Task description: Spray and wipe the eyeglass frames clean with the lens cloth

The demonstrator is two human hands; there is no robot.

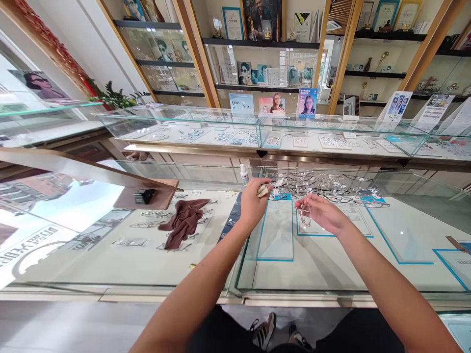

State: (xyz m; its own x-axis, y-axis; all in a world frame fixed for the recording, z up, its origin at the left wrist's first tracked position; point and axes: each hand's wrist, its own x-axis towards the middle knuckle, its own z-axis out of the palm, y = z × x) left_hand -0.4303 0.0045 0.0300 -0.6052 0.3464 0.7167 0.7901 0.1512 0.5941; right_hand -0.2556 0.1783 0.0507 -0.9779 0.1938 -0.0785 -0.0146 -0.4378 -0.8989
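Note:
My left hand (253, 203) is closed around a small crumpled pale cloth (263, 190) above the glass display case. To its right, my right hand (324, 213) pinches a thin-rimmed pair of glasses (305, 215), with the lenses hanging below the fingertips. The hands are apart. Just behind my left hand stands a small white bottle (244, 174). Many pairs of glasses (331, 182) lie in rows behind my right hand. A brown cloth (186, 220) lies crumpled on the left part of the counter, among more glasses.
The case's front glass edge (294, 292) runs between my body and the displays. Blue-edged panels (276, 240) lie below the hands. At the left is a wooden panel with a black box (143, 196). A second glass showcase (206, 135) and shelves stand farther back.

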